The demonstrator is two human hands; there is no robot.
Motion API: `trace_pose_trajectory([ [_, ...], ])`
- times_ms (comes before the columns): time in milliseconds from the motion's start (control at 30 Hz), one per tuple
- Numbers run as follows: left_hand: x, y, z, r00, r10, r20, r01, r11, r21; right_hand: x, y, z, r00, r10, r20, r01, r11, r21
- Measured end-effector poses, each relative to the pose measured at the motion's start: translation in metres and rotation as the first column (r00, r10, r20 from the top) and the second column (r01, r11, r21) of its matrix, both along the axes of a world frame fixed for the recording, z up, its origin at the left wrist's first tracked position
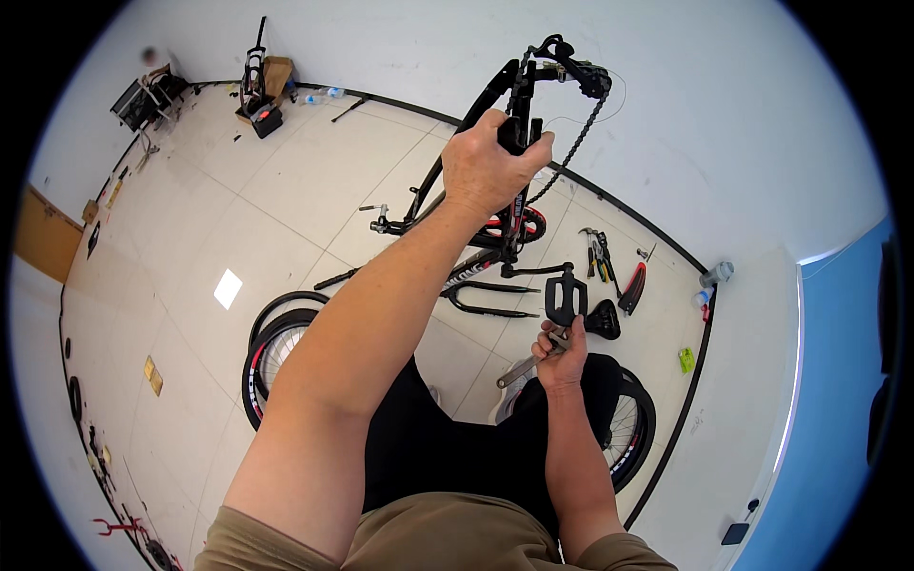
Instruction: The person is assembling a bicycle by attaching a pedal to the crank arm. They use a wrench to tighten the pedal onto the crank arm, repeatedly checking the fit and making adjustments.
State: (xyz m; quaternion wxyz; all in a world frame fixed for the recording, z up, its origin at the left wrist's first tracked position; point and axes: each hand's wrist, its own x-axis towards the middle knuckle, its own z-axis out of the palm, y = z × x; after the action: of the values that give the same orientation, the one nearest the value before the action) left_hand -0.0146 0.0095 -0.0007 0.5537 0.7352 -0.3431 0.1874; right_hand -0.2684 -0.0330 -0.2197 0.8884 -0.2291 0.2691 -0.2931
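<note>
My left hand (490, 164) is closed around the rear tubes of a black bicycle frame (489, 95), tilting it up in front of me. The chain (578, 143) hangs from the derailleur (592, 80) at the raised end. Lower down are the red-edged chainring (535, 226) and a crank arm (539, 270) reaching right to a black pedal (566, 299). Just below that pedal, my right hand (562, 360) grips a silver wrench (519, 371), its handle pointing down and left. My fingers partly hide the wrench's head, and I cannot tell whether it touches the pedal.
A black fork (490, 299) and saddle (603, 320) lie on the tiled floor. Beyond the saddle are a hammer and pliers (600, 255) and a red-black mudguard (632, 288). Wheels (276, 357) flank my legs. Walls rise close ahead and to the right.
</note>
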Motion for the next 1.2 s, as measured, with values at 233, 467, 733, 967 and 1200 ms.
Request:
trace_pose_trajectory([
  [233,0.0,-0.001,0.001,1.0,-0.015,-0.027,0.015,1.0,-0.001,-0.001,-0.001,-0.001,0.995,0.063,0.08,-0.066,0.997,0.041],
  [467,0.001,-0.002,-0.001,1.0,-0.014,-0.021,0.014,1.0,0.006,0.001,0.0,-0.004,0.976,0.177,0.128,-0.18,0.984,0.009],
  [733,0.002,-0.003,-0.002,1.0,0.002,0.016,-0.002,1.0,-0.019,0.004,0.0,-0.004,0.955,0.255,0.15,-0.255,0.967,-0.02],
  [967,0.001,-0.003,-0.001,1.0,-0.004,0.013,0.004,0.999,-0.038,0.01,0.004,0.0,0.942,0.297,0.154,-0.295,0.955,-0.036],
  [1200,0.001,-0.004,-0.001,1.0,0.011,0.018,-0.01,1.0,-0.025,0.013,0.003,0.002,0.929,0.337,0.153,-0.331,0.942,-0.06],
])
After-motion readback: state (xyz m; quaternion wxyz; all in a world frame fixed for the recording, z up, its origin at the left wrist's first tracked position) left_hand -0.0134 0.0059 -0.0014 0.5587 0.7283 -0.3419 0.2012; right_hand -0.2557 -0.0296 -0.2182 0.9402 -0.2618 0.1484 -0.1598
